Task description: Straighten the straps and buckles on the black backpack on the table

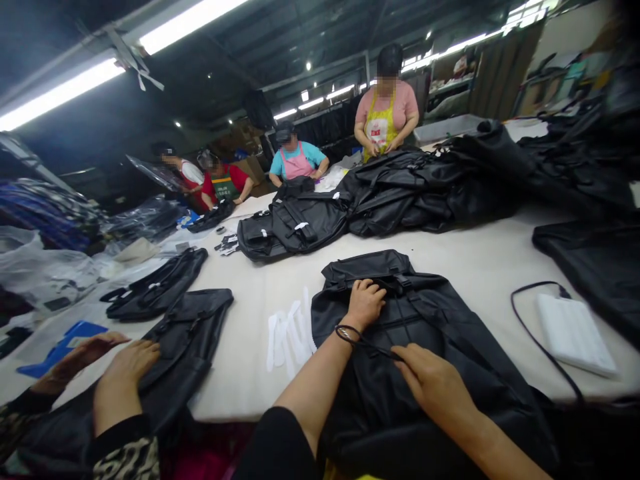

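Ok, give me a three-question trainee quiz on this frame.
1. True or false: the left hand rests on the black backpack.
2. What lies on the table just left of the backpack? A) white strips B) scissors C) a red box
3. What is on the wearer's left wrist?

Key: 1 true. 2 A, the white strips. 3 a dark band.

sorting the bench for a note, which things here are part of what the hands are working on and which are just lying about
In hand:
- black backpack, flat on the table
- left hand at its top
- right hand on its front

Lying about:
- white strips
- white pad with black cord
- pile of black bags
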`<state>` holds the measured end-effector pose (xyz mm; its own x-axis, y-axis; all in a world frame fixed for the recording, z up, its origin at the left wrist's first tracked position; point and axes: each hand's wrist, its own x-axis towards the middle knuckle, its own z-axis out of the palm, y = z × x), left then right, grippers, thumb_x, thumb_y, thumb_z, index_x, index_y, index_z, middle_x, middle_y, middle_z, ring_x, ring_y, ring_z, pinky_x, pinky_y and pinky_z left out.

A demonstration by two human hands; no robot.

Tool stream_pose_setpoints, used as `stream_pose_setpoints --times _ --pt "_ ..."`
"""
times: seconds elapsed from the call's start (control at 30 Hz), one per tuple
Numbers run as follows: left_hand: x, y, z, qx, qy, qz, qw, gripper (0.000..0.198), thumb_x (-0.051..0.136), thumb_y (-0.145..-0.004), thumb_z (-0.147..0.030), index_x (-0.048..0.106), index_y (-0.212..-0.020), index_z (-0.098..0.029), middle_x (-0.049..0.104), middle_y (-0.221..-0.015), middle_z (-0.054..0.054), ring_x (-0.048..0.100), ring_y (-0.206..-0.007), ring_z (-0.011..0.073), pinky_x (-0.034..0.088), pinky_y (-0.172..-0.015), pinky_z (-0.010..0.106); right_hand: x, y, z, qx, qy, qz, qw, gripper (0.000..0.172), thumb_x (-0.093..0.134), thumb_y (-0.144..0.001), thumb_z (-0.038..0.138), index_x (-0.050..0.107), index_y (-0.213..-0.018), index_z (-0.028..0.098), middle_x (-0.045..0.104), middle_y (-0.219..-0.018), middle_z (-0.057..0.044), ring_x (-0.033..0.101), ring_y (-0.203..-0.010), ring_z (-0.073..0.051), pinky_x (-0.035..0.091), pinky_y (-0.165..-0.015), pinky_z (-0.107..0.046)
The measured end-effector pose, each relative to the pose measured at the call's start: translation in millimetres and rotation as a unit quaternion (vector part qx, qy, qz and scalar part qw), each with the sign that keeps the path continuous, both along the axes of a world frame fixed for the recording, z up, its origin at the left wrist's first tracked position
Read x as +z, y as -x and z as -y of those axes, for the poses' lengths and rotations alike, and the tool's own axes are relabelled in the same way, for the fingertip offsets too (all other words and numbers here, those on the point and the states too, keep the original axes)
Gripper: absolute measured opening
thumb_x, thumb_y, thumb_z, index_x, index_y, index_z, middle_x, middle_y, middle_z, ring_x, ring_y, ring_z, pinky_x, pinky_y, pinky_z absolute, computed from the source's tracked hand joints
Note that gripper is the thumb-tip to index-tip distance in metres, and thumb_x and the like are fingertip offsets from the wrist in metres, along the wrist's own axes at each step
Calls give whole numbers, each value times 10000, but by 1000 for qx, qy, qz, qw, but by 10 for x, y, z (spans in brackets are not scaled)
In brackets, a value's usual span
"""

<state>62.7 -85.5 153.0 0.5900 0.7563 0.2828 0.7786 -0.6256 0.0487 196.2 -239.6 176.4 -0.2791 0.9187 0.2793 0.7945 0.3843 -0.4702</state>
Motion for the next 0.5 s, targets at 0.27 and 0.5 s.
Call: stream_pose_setpoints --times 0.27,0.5 --pt "-368 -217 -147 35 13 -49 998 433 283 -840 -374 403 -1176 -128 510 -1116 106 406 -1042 202 281 -914 374 -188 109 -71 5 28 35 999 245 370 -820 149 567 -962 184 554 -821 -51 514 -780 -157 408 -706 -274" --pt "-135 -337 -657 229 261 15 938 463 217 -837 -419 532 -1033 -142 536 -1126 132 455 -1075 238 307 -907 387 189 127 -583 -17 0 40 999 169 427 -815 286 567 -842 195 545 -800 -38 511 -779 -155 378 -694 -267"
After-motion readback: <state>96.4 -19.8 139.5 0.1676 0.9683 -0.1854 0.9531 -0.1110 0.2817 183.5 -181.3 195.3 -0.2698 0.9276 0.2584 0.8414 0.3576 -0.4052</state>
